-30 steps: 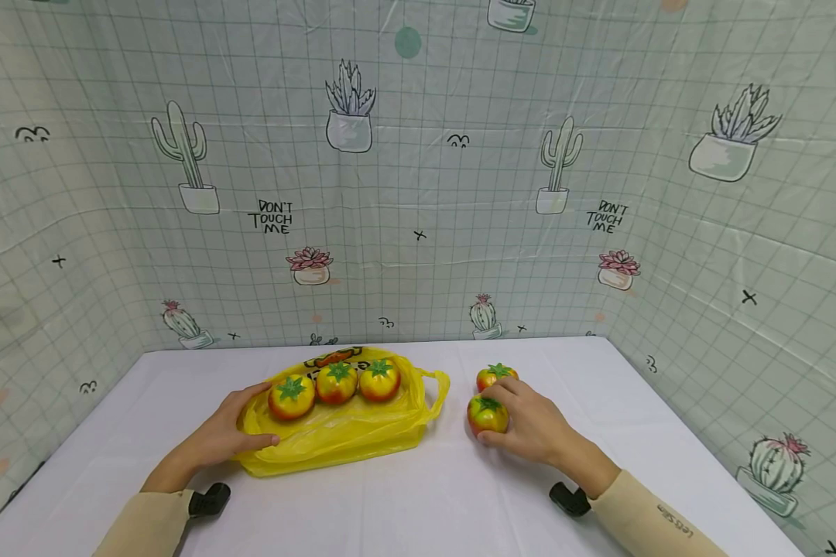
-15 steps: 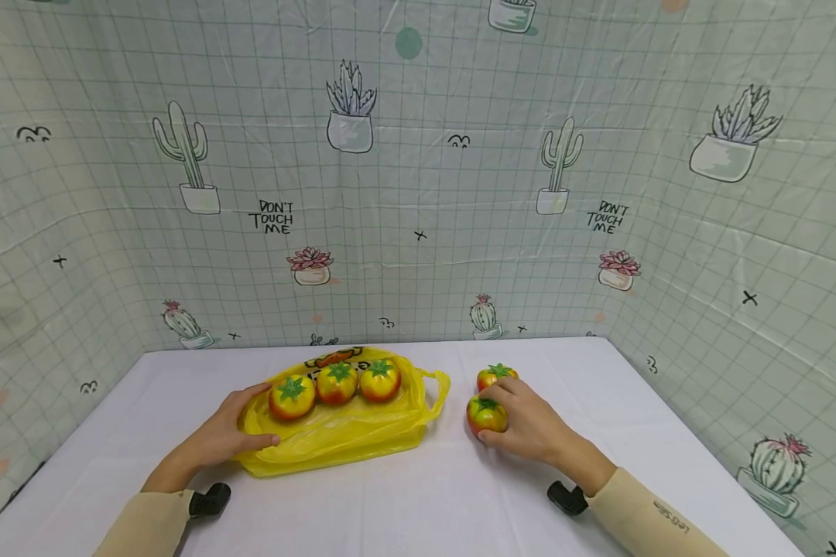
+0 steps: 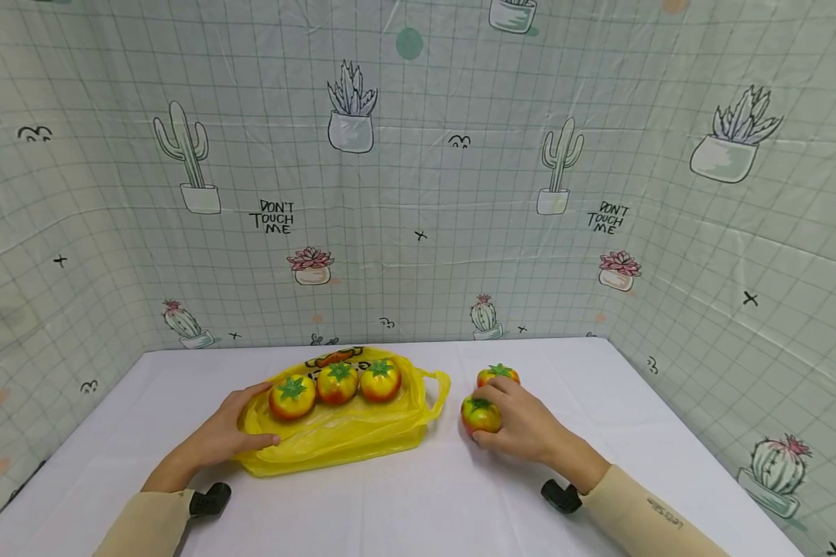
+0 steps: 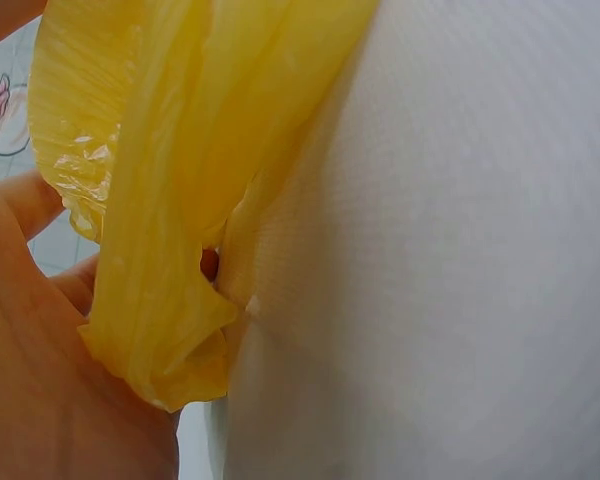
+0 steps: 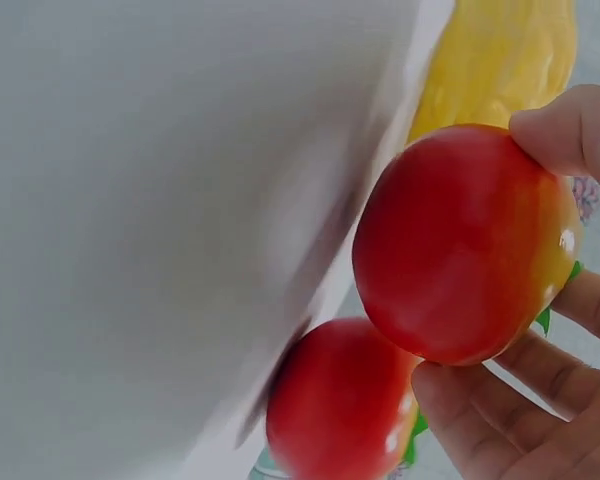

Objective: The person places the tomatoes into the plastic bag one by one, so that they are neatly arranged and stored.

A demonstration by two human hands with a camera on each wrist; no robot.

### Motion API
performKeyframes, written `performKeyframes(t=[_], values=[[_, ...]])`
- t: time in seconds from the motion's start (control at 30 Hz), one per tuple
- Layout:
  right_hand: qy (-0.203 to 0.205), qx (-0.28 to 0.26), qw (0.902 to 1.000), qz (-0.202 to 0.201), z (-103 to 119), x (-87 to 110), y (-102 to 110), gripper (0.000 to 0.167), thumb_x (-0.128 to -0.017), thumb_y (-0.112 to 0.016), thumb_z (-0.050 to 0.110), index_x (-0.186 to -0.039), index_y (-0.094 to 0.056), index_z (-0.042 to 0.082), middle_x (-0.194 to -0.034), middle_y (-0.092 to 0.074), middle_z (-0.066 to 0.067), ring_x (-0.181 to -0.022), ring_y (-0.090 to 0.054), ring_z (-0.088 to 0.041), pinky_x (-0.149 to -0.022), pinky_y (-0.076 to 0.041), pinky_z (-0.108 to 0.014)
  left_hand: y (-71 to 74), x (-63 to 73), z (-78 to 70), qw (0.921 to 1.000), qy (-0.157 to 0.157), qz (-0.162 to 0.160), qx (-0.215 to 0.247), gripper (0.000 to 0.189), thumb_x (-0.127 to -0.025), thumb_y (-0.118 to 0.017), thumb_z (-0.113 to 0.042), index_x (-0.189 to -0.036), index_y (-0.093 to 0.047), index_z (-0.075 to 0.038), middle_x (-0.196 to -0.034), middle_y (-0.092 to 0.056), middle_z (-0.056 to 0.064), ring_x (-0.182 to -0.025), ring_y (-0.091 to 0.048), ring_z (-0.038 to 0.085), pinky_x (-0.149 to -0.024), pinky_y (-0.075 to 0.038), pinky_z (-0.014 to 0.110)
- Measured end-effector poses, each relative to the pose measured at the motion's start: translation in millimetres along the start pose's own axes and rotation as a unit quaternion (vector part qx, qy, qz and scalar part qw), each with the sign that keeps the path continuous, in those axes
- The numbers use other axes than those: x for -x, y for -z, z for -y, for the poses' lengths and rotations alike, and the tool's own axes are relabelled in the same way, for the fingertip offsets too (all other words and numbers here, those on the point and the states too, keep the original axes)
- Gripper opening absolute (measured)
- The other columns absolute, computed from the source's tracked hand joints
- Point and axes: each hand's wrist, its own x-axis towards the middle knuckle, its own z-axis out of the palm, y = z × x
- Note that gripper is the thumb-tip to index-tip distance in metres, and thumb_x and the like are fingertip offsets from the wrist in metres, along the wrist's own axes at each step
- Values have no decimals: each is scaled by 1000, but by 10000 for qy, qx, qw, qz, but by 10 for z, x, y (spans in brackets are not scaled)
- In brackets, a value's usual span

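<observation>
My right hand [image 3: 522, 421] grips a red-and-yellow toy tomato [image 3: 479, 416] with a green leafy top. In the right wrist view this tomato [image 5: 450, 250] sits between thumb and fingers, with a gap between it and the white cloth. Just behind it a second tomato [image 3: 496, 374] rests on the table, partly hidden by the hand. My left hand [image 3: 224, 433] holds the left end of a yellow plastic bag [image 3: 348, 449], thumb along the front and fingers at the back. In the left wrist view, the crinkled bag [image 4: 160, 260] lies against the palm. Three tomatoes [image 3: 337, 384] lie in a row on the bag.
A white cloth [image 3: 418, 510] covers the table. The bag's loop handle [image 3: 437, 393] sticks out to the right, towards the gripped tomato. Behind the table and on both sides hangs a curtain [image 3: 418, 193] printed with cacti.
My right hand has shifted slightly left with the gripped tomato, away from the one behind it. The left hand, the bag and its three tomatoes have stayed in place.
</observation>
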Motion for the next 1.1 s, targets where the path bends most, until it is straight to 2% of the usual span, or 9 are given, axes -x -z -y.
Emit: performKeyframes(t=[0.27, 0.47, 0.63, 0.83, 1.1], values=[[467, -205, 9980, -362, 153, -179, 15, 42, -74, -77, 35, -112, -63, 21, -107, -52, 7, -92, -50, -8, -76, -50, -28, -4, 16, 9, 10000, -29, -28, 40, 98, -75, -78, -40, -148, -25, -3, -143, -24, 30, -127, -30, 49, -102, -26, 67], [977, -545, 9920, -592, 331, -344, 42, 41, -76, -76, 31, -112, -63, 17, -108, -53, 4, -95, -50, -9, -78, -50, -26, -3, 12, 11, 10000, 5, -3, 54, 98, -75, -78, -39, -148, -24, -3, -143, -24, 30, -126, -30, 49, -102, -26, 67], [1105, -716, 9888, -697, 473, -477, 67, 43, -76, -74, 30, -115, -63, 16, -112, -52, 5, -99, -50, -9, -81, -50, -26, 1, 5, 11, 10000, -40, -27, 60, 97, -75, -78, -38, -148, -24, -3, -143, -24, 30, -127, -30, 49, -103, -25, 67], [1096, -817, 9894, -493, 679, -645, 60, 44, -79, -73, 34, -118, -62, 17, -115, -51, 4, -101, -50, -10, -85, -50, -26, 12, 3, 14, 10000, -47, -61, 47, 98, -75, -78, -39, -148, -24, -4, -143, -24, 30, -127, -30, 48, -103, -26, 67], [1188, -883, 9888, -174, 927, -883, -104, 45, -80, -73, 35, -119, -61, 15, -114, -51, 1, -99, -51, -12, -85, -50, -26, -1, 17, 15, 9999, -42, -16, 111, 97, -75, -78, -39, -148, -25, -4, -143, -25, 29, -128, -30, 48, -103, -25, 67]])
